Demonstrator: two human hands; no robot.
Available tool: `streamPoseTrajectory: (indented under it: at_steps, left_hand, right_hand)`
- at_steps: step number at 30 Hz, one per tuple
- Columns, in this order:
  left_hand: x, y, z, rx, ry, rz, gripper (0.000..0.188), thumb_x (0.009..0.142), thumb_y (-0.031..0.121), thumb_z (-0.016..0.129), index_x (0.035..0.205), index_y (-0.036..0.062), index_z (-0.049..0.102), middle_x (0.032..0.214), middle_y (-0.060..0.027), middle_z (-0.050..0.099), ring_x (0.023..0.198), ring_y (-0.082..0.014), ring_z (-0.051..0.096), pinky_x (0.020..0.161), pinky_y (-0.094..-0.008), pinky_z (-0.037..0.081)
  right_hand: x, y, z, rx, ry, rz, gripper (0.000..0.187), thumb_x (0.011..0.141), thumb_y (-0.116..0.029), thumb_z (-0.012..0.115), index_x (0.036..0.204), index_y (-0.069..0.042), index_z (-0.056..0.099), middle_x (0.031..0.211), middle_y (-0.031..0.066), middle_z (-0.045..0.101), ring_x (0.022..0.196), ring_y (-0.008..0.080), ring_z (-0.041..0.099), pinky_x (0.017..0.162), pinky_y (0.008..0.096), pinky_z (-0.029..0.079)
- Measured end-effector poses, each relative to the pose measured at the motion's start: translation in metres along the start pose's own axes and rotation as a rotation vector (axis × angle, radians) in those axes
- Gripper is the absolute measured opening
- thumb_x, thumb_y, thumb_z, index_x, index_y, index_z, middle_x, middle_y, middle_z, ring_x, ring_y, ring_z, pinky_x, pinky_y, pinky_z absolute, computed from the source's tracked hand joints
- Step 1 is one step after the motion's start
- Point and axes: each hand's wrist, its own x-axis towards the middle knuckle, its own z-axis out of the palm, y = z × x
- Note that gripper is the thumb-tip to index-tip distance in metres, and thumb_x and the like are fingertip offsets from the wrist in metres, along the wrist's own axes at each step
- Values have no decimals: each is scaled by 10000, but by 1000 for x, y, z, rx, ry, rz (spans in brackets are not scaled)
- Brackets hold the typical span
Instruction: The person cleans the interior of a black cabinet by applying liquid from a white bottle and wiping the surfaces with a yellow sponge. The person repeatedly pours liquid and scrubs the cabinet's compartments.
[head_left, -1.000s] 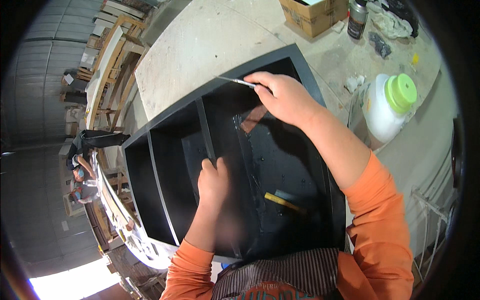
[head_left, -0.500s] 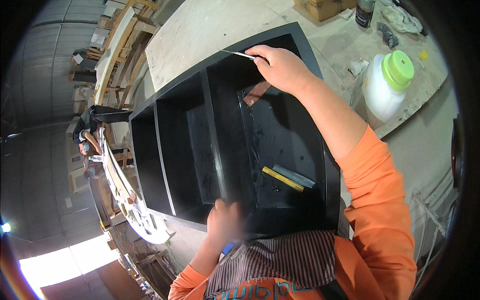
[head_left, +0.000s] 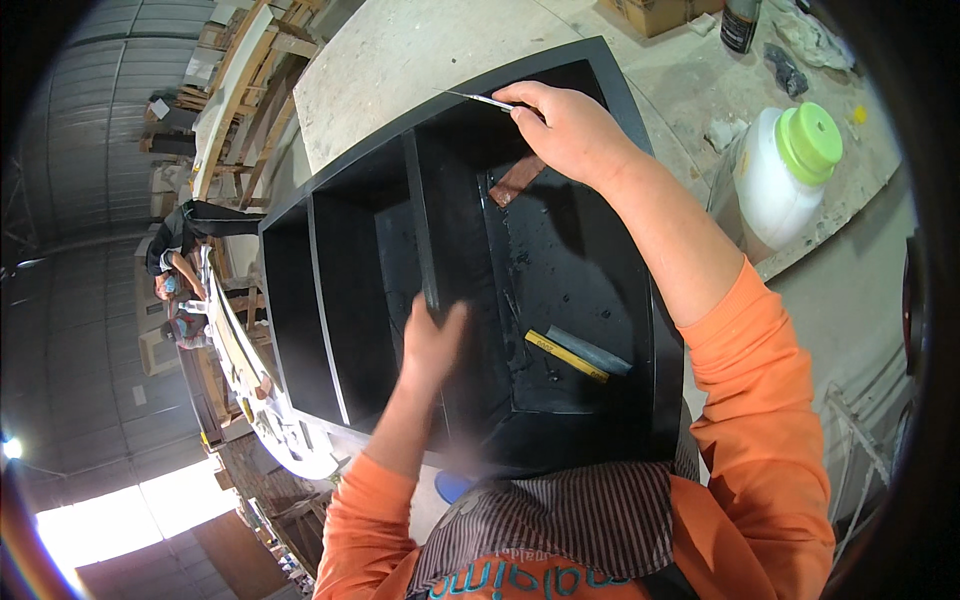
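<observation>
A black open cabinet, split into compartments, lies on its back before me. My left hand straddles the edge of a black divider, thumb on one side and fingers on the other; the hand is slightly blurred. Over the cabinet's far right part, my right hand pinches a thin, pale, pointed tool with its tip toward the left. Inside the right compartment lie a reddish-brown strip, a yellow printed strip and a grey strip beside the yellow one.
On the pale worktable stand a white bottle with a green cap, a dark can, a cardboard box and crumpled plastic. Another person works at a bench farther left. A blue round thing shows below the cabinet.
My left hand has moved away from me along the divider, from its near end toward its middle. The right hand keeps the tool in nearly the same place.
</observation>
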Motion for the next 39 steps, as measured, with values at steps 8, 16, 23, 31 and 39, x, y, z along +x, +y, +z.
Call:
streamPoseTrajectory:
  at_steps: [8,16,23,31,39]
  left_hand:
    - [180,60,2,-178,-82,-132,408,867,278,748,1099,-44,649,961,-123,700,870,-228,663,802,-367,528]
    - [195,72,2,-147,-67,-152,386,850,210,747,1108,-56,640,950,-125,706,800,-237,681,721,-361,550]
    - [96,30,1,-152,-74,-115,285,863,139,706,1096,-15,649,935,-76,693,838,-178,657,782,-332,527]
    - [-51,-4,-4,-88,-107,-334,317,860,142,721,1096,-46,625,928,-87,688,844,-151,639,778,-314,525]
    - [-122,-29,-25,256,-297,-272,440,869,220,744,1155,-67,573,987,-215,701,937,-295,692,840,-374,529]
  right_hand:
    - [5,3,2,58,74,-19,301,980,-176,519,1225,-50,641,925,138,708,820,277,659,787,365,510]
    - [8,6,3,214,49,62,301,980,-177,514,1218,-44,641,963,150,710,858,300,664,814,373,512]
    - [9,10,5,22,116,-44,295,983,-179,514,1215,-51,644,961,155,711,871,308,669,821,378,515]
    - [7,7,3,45,83,31,298,986,-187,516,1226,-58,636,969,150,713,889,318,670,830,391,515]
    - [4,5,4,11,93,1,293,1000,-190,506,1231,-66,637,961,137,711,875,303,666,820,387,510]
